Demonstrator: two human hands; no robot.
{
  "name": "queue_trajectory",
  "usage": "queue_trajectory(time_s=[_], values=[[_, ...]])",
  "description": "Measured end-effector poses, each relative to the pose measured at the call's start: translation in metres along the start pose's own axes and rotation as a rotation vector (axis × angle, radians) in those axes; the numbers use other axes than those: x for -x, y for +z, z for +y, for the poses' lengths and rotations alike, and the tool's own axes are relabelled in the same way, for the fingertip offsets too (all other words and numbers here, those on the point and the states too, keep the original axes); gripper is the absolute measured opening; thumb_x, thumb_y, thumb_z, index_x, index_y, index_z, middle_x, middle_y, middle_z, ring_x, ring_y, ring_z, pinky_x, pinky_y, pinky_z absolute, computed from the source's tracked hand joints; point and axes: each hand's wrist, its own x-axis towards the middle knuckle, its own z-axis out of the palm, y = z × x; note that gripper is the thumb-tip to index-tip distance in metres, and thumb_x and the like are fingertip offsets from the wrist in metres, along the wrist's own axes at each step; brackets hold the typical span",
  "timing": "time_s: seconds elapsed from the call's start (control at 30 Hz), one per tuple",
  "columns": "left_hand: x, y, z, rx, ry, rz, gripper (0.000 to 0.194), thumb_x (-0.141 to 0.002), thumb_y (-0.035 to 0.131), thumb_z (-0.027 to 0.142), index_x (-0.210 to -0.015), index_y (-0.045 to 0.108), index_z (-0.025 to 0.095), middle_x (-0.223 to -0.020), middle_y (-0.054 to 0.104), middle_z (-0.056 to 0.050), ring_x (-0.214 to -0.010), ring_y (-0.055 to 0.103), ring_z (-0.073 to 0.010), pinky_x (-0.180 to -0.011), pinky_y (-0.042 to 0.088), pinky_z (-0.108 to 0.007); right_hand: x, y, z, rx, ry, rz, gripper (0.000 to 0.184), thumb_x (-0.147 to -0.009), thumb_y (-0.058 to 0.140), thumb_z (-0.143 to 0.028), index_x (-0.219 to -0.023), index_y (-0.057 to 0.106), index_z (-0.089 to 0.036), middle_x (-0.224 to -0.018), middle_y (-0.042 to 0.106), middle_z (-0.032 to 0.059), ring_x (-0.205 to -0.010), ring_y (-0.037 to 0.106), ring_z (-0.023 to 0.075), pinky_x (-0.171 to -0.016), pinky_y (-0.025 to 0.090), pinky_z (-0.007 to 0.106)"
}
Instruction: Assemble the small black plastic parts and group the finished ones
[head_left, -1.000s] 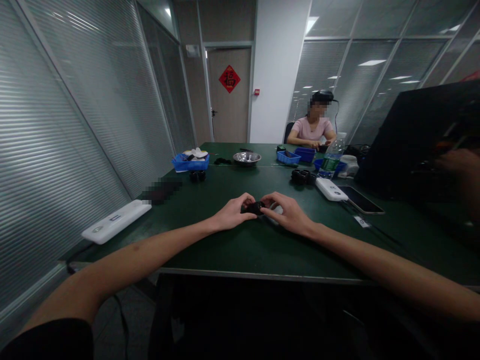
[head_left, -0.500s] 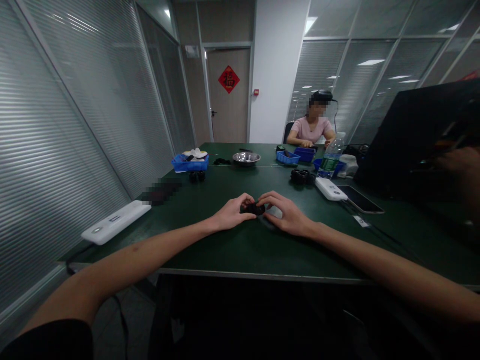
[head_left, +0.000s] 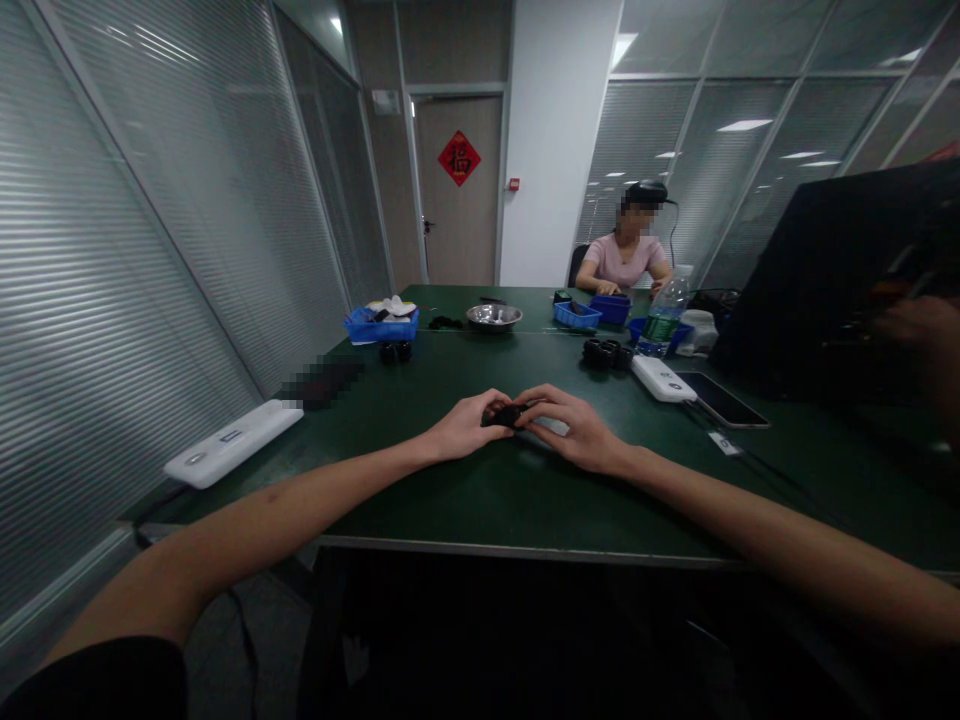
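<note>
While the smooth green tabletop (head_left: 495, 500) spreads below, both hands' (head_left: 517, 425) grip closes on a small black piece (head_left: 505, 415).

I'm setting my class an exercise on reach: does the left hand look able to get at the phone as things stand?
Probably not directly: the right hand sits between the left hand and the phone, and the left hand is holding a small black part.

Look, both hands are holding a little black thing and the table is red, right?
No, the table is dark green, not red, as the head view shows. The left hand and right hand are both holding a little black thing.
</note>
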Motion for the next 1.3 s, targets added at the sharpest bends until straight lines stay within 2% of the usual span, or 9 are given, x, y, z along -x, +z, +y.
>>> queue_trajectory(time_s=[0.13, 0.23, 0.37, 0.47, 0.67, 0.87, 1.07, 1.3], values=[[-0.001, 0.001, -0.001, -0.013, -0.017, 0.012, 0.043, -0.087, 0.073, 0.033, -0.125, 0.060, 0.018, -0.122, 0.068, -0.010, -0.109, 0.063, -0.0245, -0.091, 0.049, -0.037, -0.001, 0.001, -0.002, 0.025, 0.016, 0.038, 0.025, -0.100, 0.059, -0.029, -0.124, 0.064, -0.027, -0.129, 0.061, 0.0104, -0.120, 0.061, 0.0279, -0.104, 0.053, 0.049], [-0.001, 0.002, -0.001, -0.016, -0.025, 0.022, 0.042, -0.087, 0.073, 0.032, -0.124, 0.060, 0.018, -0.121, 0.068, -0.009, -0.107, 0.064, -0.0239, -0.090, 0.049, -0.036, -0.001, 0.001, 0.002, 0.085, 0.071, 0.055, 0.031, -0.099, 0.062, -0.033, -0.129, 0.061, -0.025, -0.125, 0.063, 0.0109, -0.113, 0.063, 0.0279, -0.099, 0.055, 0.048], [0.000, 0.001, 0.000, -0.018, -0.024, 0.021, 0.041, -0.086, 0.074, 0.034, -0.122, 0.061, 0.018, -0.118, 0.069, -0.008, -0.106, 0.064, -0.0236, -0.089, 0.049, -0.034, 0.001, 0.002, 0.010, 0.129, 0.189, 0.045, 0.032, -0.098, 0.064, -0.041, -0.125, 0.063, -0.023, -0.110, 0.068, 0.0091, -0.096, 0.066, 0.0253, -0.085, 0.057, 0.043], [0.001, 0.000, 0.000, -0.023, -0.030, 0.016, 0.041, -0.087, 0.074, 0.036, -0.121, 0.061, 0.018, -0.118, 0.069, -0.008, -0.106, 0.064, -0.0234, -0.089, 0.049, -0.034, 0.002, 0.002, 0.012, 0.127, 0.218, 0.018, 0.029, -0.099, 0.063, -0.042, -0.120, 0.065, -0.022, -0.106, 0.069, 0.0082, -0.090, 0.066, 0.0235, -0.080, 0.056, 0.040], [0.001, 0.000, -0.002, -0.022, -0.015, 0.016, 0.042, -0.087, 0.074, 0.036, -0.123, 0.059, 0.018, -0.119, 0.067, -0.008, -0.106, 0.063, -0.0231, -0.090, 0.049, -0.035, 0.001, -0.001, 0.006, 0.100, 0.164, -0.014, 0.029, -0.100, 0.061, -0.037, -0.124, 0.063, -0.022, -0.111, 0.066, 0.0093, -0.093, 0.066, 0.0237, -0.084, 0.057, 0.042], [0.001, 0.000, -0.003, -0.008, -0.006, 0.015, 0.042, -0.088, 0.073, 0.035, -0.123, 0.059, 0.018, -0.120, 0.067, -0.008, -0.107, 0.063, -0.0234, -0.091, 0.049, -0.036, 0.002, 0.001, 0.008, 0.078, 0.085, -0.027, 0.034, -0.097, 0.062, -0.025, -0.130, 0.060, -0.025, -0.123, 0.061, 0.0104, -0.106, 0.064, 0.0259, -0.092, 0.058, 0.045], [0.000, 0.003, -0.003, -0.012, -0.029, 0.025, 0.041, -0.087, 0.073, 0.033, -0.122, 0.059, 0.018, -0.119, 0.068, -0.008, -0.105, 0.064, -0.0227, -0.091, 0.050, -0.035, 0.001, 0.002, 0.007, 0.059, 0.010, -0.028, 0.036, -0.093, 0.059, -0.012, -0.127, 0.060, -0.025, -0.126, 0.059, 0.0099, -0.115, 0.061, 0.0261, -0.098, 0.055, 0.046], [0.001, 0.001, -0.001, -0.003, -0.012, 0.010, 0.042, -0.087, 0.073, 0.033, -0.124, 0.059, 0.018, -0.122, 0.067, -0.009, -0.108, 0.064, -0.0230, -0.093, 0.050, -0.035, 0.001, 0.003, 0.005, 0.044, -0.018, -0.045, 0.032, -0.093, 0.058, -0.009, -0.120, 0.064, -0.025, -0.128, 0.058, 0.0099, -0.122, 0.058, 0.0266, -0.104, 0.053, 0.048]])
